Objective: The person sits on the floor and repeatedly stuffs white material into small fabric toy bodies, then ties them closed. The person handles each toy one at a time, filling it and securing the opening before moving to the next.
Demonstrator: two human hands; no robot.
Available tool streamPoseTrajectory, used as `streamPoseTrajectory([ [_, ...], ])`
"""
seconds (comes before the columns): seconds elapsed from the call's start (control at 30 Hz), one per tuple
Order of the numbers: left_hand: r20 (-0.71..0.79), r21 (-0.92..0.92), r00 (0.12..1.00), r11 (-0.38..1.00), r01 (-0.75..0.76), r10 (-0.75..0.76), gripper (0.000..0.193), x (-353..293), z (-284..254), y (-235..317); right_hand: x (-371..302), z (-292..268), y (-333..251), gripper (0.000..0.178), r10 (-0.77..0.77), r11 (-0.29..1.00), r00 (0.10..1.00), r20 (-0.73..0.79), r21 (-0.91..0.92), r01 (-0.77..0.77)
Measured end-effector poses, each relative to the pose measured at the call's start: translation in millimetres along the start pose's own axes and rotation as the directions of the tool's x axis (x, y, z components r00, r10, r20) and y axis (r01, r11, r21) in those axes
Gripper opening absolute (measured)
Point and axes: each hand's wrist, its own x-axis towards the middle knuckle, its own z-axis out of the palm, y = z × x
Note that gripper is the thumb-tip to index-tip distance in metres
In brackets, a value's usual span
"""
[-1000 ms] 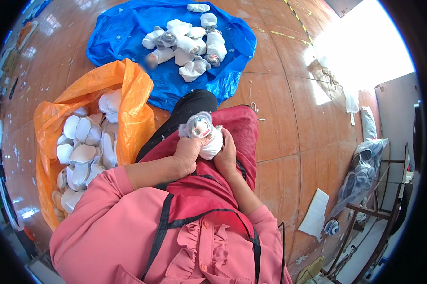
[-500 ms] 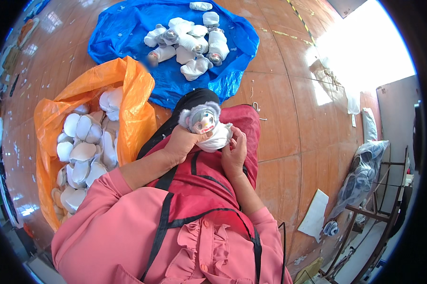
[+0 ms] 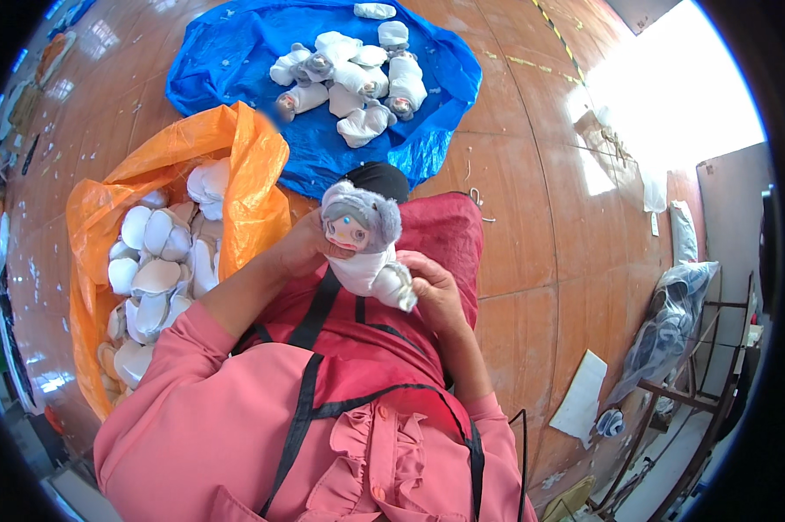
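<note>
Over my lap, a small plush doll (image 3: 368,235) with grey fuzzy ears and a painted face is wrapped in white cloth. My left hand (image 3: 303,247) grips it from the left, just below the head; some of the fingers are hidden behind it. At the lower end of the wrap, the fingers of my right hand (image 3: 430,285) close on the white cloth. The doll's face is turned up and tilted to the left. A red apron (image 3: 436,235) with black straps covers my lap beneath it.
Ahead on the tiled floor lies a blue plastic sheet (image 3: 227,70) bearing several white-wrapped dolls (image 3: 357,78). To my left stands an orange sack (image 3: 257,165) full of white padded cup-shaped pieces (image 3: 157,278). A metal rack (image 3: 684,391) and clear plastic bag (image 3: 662,322) are at right.
The doll has been lifted closer and turned, its head now more upright and its wrapped end pointing down to the right. Both hands have moved with it, still holding on.
</note>
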Motion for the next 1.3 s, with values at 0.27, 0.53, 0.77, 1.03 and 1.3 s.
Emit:
streamPoseTrajectory([
  [0.27,-0.212,-0.071,0.976,0.995,-0.071,0.055,0.061,8.4,14.4,-7.0,3.1,9.3,0.5,0.045,0.137,0.991,0.99,0.014,-0.005,-0.137],
  [0.53,-0.235,0.16,0.964,0.983,-0.091,0.127,0.061,18.2,35.3,-9.1,3.6,0.1,3.5,0.044,0.314,0.945,0.948,0.054,0.073,-0.318],
  [0.77,-0.276,0.127,0.958,0.991,-0.038,0.073,0.056,34.8,29.1,-22.5,9.3,18.7,-15.1,0.042,0.361,0.933,0.932,0.042,-0.008,-0.361],
  [1.03,-0.257,0.126,0.964,0.987,0.098,-0.063,0.061,48.0,27.6,-19.0,-1.5,4.1,17.8,0.03,0.25,0.968,0.954,-0.167,0.065,-0.242],
  [1.3,0.092,0.053,0.98,0.984,0.173,-0.177,0.072,32.9,39.3,-8.4,4.0,14.9,2.3,0.017,0.226,0.944,0.923,-0.311,0.303,-0.129],
])
